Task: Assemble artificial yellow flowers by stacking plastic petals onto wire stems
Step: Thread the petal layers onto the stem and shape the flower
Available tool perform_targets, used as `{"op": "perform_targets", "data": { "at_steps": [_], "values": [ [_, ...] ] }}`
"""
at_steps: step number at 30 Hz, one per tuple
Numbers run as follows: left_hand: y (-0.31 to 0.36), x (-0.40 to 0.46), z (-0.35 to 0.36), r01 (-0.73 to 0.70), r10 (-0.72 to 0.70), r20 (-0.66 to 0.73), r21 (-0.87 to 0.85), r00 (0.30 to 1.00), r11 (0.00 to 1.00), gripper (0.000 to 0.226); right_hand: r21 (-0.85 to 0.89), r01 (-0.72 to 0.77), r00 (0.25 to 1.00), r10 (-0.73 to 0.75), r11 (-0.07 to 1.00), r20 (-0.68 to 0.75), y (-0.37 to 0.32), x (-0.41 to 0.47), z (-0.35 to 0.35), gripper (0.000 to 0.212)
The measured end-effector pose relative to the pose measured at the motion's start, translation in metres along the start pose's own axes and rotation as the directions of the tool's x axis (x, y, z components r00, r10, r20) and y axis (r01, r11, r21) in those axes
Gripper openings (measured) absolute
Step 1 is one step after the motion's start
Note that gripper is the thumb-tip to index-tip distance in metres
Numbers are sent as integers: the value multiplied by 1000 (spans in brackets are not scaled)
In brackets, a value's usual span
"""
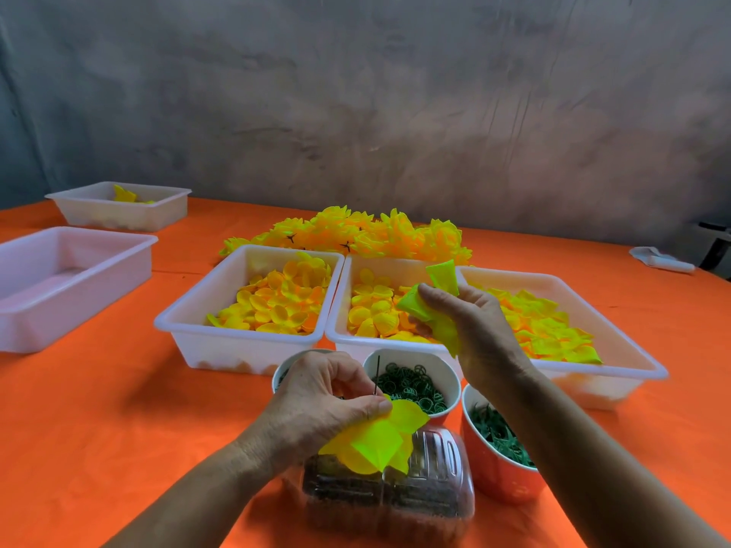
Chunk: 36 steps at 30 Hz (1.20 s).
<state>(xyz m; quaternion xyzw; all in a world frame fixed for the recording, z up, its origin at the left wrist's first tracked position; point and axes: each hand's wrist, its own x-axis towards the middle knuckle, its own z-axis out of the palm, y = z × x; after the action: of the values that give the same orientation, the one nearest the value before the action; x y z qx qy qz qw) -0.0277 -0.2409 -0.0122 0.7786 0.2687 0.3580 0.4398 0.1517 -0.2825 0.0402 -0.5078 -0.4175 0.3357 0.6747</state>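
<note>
Near the bench's front edge, my left hand (324, 401) pinches the wire stem (377, 373) with stacked petals (379, 437). My right hand (466, 322) grips a fresh petal (435, 306); next I'd thread it onto the wire tip.

yellow petals (277, 300), orange tablecloth (118, 409), seemingly green rings (411, 383).

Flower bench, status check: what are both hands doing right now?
Left hand pinches wire stem with petals on it. Right hand grips fresh petals over the middle tray. Nothing blocking.
</note>
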Motion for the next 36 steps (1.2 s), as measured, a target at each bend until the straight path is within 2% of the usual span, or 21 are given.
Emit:
{"op": "perform_targets", "data": {
  "at_steps": [3, 7, 11, 13, 17, 20, 21, 23, 25, 31, 35, 36],
  "values": [
    [1, 0, 0, 3, -3, 0, -4, 1000, 1000, 25, -112, 11, 1000, -9, 994, 19, -1, -7, 8, 5],
    [0, 0, 1, 4, -4, -15, -6, 1000, 1000, 25, -246, -176, 974, 205, 953, 96, -1, -14, 12, 12],
    [-1, 1, 1, 10, -11, -11, -14, 1000, 1000, 21, -79, -303, 952, 305, 950, 18, -4, -17, 12, 8],
    [-1, 2, 1, 13, -13, 0, -32, 1000, 999, 19, -83, -284, 958, 286, 955, 18, -4, -20, 8, 15],
    [-1, 2, 0, 14, -13, 19, -44, 1000, 999, 22, -105, -150, 966, 168, 983, 194, -2, -27, 6, 27],
    [0, 2, 0, 20, -19, 10, -42, 1000, 999, 21, -37, -107, 975, 112, 994, 190, 2, -29, 5, 40],
    [0, 2, 0, 16, -15, 13, -41, 1000, 999, 22, -69, -68, 981, 79, 995, 175, 4, -29, 4, 40],
    [1, 2, 1, 18, -18, 12, -35, 1000, 999, 21, -147, 34, 986, -8, 989, 169, 6, -30, 6, 28],
    [2, 1, 1, 25, -25, 1, -25, 1000, 999, 19, -159, 90, 982, -60, 983, 180, 7, -31, 10, 22],
    [3, 1, 1, 33, -33, -4, -19, 999, 999, 17, -331, 111, 980, -47, 937, 194, 8, -35, 13, 29],
    [2, 1, 0, 29, -29, 1, -7, 1000, 1000, 20, -305, -12, 983, 67, 952, 169, 7, -36, 14, 17],
    [2, 1, 0, 27, -27, -1, -6, 1000, 1000, 22, -286, -50, 982, 99, 957, 159, 7, -37, 15, 23]
  ]
}}
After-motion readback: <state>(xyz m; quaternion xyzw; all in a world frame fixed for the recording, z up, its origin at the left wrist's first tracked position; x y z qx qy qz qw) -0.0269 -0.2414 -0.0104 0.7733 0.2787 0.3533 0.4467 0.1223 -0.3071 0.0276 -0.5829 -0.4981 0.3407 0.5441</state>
